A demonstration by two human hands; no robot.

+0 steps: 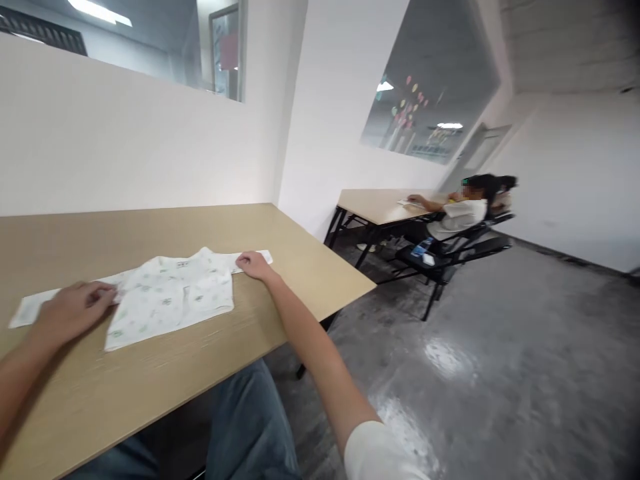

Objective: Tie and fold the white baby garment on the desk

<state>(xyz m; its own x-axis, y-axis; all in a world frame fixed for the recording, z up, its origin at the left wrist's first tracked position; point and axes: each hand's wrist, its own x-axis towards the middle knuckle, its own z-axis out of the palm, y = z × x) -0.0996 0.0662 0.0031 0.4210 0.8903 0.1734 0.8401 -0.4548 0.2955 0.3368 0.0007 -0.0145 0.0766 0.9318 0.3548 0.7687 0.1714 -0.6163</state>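
A small white baby shirt (pixel 170 297) with a faint green print lies spread flat on the light wooden table (pixel 210 373), sleeves stretched out to both sides. My left hand (pixel 75 310) rests on the left sleeve, fingers curled and pinching the cloth. My right hand (pixel 254 265) lies on the right sleeve near its end, fingers bent down onto the fabric and gripping it.
A white wall runs behind the table. The table's right edge drops to a grey concrete floor (pixel 490 360). Farther back, another person (pixel 467 210) sits in a black chair at a second wooden table (pixel 375 203).
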